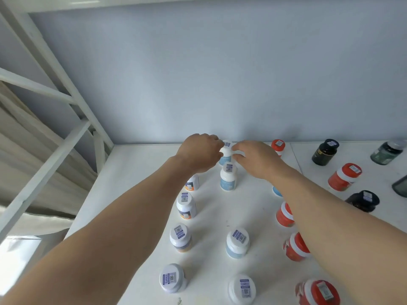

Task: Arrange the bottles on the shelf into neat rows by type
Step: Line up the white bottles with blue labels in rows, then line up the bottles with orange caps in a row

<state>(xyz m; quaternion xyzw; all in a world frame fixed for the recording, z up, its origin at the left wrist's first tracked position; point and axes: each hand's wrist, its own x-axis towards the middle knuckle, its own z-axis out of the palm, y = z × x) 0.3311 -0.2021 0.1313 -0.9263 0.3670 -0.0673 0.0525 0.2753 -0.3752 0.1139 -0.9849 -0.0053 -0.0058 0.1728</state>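
At the back of the white shelf (141, 172), close to the pale blue wall (220, 73), both hands meet around one small white bottle with a light blue label (226, 151). The left hand (199, 154) has its fingers curled against the left side of this bottle, and the right hand (253, 158) pinches it from the right side, near the cap. So the bottle stands at the far end of the middle row, held between the two hands; I cannot tell if its base rests fully on the shelf.

Just in front of it stands a second light blue bottle (228, 177), very near to the wrists. I think this one is the main danger: if a hand is pulled back low, it could knock the bottle over, and it may fall against the others of its row.

On the left runs a row of white bottles with dark blue and orange labels (186, 205), partly under the left forearm. On the right the red bottles with white collars (295, 247) lie close under the right forearm, so a lowered elbow could push them out of line. The dark bottles (324, 151) are well apart on the right and seem not sorted yet.
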